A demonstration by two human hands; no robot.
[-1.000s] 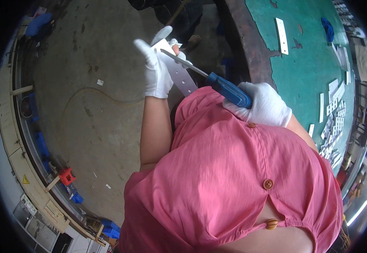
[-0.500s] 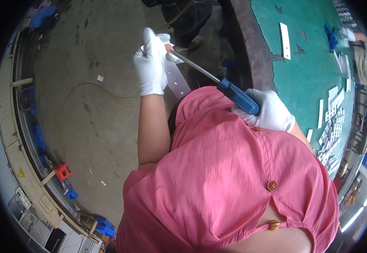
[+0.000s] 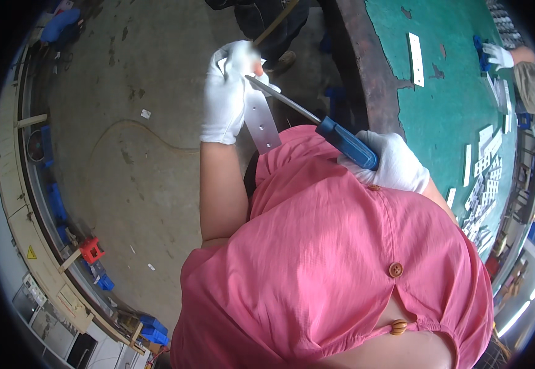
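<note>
My left hand (image 3: 223,92), in a white glove, is closed around the upper part of a flat silver metal plate (image 3: 256,117). The plate hangs down at a slant from the fingers, with several small holes along it. A fingertip pokes out of the glove near its top. Gloved too, my right hand (image 3: 396,163) grips the blue handle of a hand tool (image 3: 350,141) close to my chest. Its long, narrow metal shaft points up and left, with the tip at the plate's upper part beside my left fingers. Whether the tip touches the plate, I cannot tell.
On the right, a worn green table (image 3: 439,117) carries a single white plate (image 3: 415,59) and a heap of holed plates (image 3: 486,184). Another person's gloved hand (image 3: 498,56) is at its far right. A hose (image 3: 129,123) lies on the floor; a red bin (image 3: 91,249) stands left.
My left hand has turned, and the plate's lower end has swung a little lower and more into sight. My right hand and the tool stay nearly still. The other person's hand has shifted.
</note>
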